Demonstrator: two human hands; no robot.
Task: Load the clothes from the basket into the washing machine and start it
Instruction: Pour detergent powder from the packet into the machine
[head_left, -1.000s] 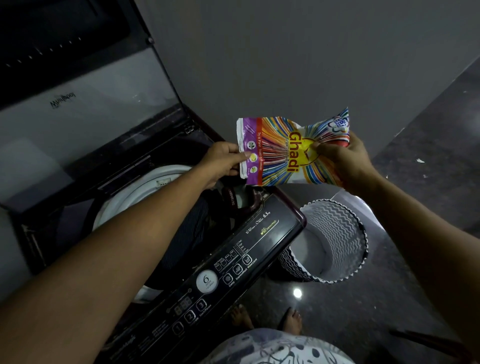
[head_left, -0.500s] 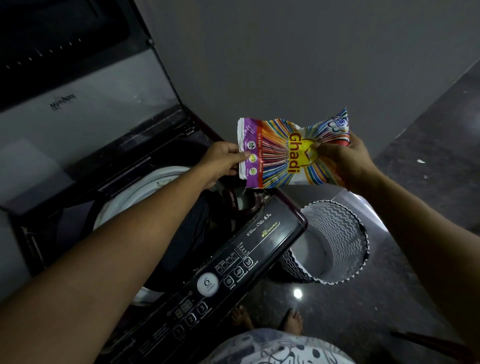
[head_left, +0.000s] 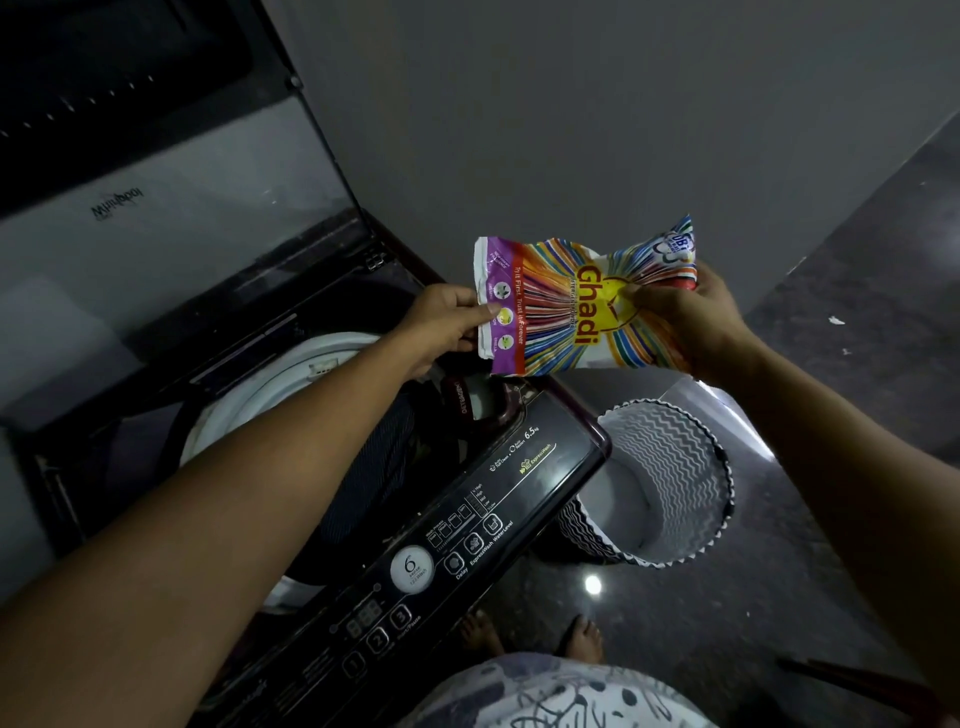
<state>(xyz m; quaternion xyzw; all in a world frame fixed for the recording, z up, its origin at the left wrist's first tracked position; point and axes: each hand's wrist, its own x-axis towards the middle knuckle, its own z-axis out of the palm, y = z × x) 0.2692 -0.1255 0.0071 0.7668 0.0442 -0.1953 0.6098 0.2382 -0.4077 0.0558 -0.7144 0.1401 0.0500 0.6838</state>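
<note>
A colourful "Ghadi" detergent packet (head_left: 566, 306) is held sideways over the right rear corner of the top-loading washing machine (head_left: 509, 483). My left hand (head_left: 441, 327) pinches its purple left edge and my right hand (head_left: 685, 322) grips its right end. Below it sits the small detergent tray (head_left: 480, 397). Dark striped clothes (head_left: 374, 467) lie in the white-rimmed drum (head_left: 291, 374), partly hidden by my left arm. The zigzag-patterned basket (head_left: 670, 467) stands on the floor to the machine's right, and nothing shows inside it.
The machine's lid (head_left: 156, 208) stands open at the back left. The control panel (head_left: 447, 561) with a round dial and buttons faces me. A grey wall rises behind. My bare feet (head_left: 535, 634) stand on the dark glossy floor by the basket.
Almost nothing differs: the packet and both hands have shifted a touch downward, still over the same corner.
</note>
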